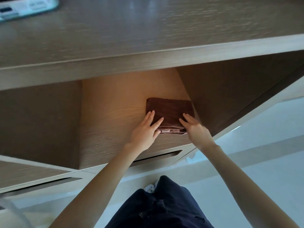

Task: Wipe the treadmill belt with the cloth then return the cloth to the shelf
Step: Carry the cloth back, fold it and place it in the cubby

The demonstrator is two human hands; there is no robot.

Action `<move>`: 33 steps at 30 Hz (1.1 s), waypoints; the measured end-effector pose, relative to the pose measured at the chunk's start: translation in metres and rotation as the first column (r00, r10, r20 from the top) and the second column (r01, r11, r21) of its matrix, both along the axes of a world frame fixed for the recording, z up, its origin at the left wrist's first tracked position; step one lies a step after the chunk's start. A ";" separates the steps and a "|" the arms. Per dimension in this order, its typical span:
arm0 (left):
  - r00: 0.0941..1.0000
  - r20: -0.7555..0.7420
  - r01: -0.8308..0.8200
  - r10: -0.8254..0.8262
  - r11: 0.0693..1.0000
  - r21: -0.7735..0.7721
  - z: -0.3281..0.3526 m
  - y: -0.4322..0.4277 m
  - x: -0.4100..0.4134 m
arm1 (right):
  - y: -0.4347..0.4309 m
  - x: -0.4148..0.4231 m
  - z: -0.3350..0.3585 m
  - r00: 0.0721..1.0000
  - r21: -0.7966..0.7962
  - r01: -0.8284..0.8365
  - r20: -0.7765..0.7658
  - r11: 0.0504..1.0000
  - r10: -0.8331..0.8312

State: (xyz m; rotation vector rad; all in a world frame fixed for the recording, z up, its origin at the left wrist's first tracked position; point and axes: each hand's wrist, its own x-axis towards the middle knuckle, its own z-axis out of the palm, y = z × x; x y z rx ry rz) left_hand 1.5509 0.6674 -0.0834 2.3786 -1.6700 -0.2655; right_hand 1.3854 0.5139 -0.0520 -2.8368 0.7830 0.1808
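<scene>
Under the wide wooden top (148, 30), an open compartment holds the shelf (115, 116), a pale wood board lit warm at the back. A dark side panel (222, 96) closes the compartment on the right and another stands on the left. The folded brown cloth (171, 109) lies on the right part of the shelf, just beside the right panel and back from the front edge. Nothing stands between the hands and the cloth. Below the shelf's front edge runs a long dark handle slot (158, 157), and a second one (49, 183) shows lower left. Dark trousers (161, 209) and a dotted slipper (150, 188) show at the bottom, over a white floor (263, 162).

Both hands lie on the cloth. The left hand (144, 130) has its fingers straight and spread flat on the cloth's near left corner, with the thumb laid against the folded front edge. The right hand (195, 129) rests its straight fingers on the near right corner; its thumb is hidden. Neither hand is curled round the cloth.

A small pale tag (165, 131) sits on the cloth's front fold, too small to read. At the top left corner a teal and white object (24, 9) on the wooden top carries print, but it is blurred beyond reading.
</scene>
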 end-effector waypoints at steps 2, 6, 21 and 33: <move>0.999 0.032 -0.009 0.009 1.000 0.022 -0.001 -0.016 0.000 | -0.010 0.008 0.001 0.998 -0.004 0.053 0.027 0.999 -0.053; 0.995 0.103 0.007 -0.006 1.000 -0.007 0.002 -0.016 -0.005 | 0.003 0.010 -0.002 0.992 -0.031 0.085 0.096 0.996 -0.081; 0.989 0.128 -0.077 0.078 0.997 -0.010 -0.010 -0.029 -0.017 | -0.011 0.034 -0.023 0.998 -0.141 0.047 -0.025 0.989 -0.051; 0.972 0.173 -0.188 0.161 0.970 0.153 0.006 -0.107 0.065 | -0.086 0.128 -0.003 0.985 -0.056 0.028 -0.167 0.998 -0.037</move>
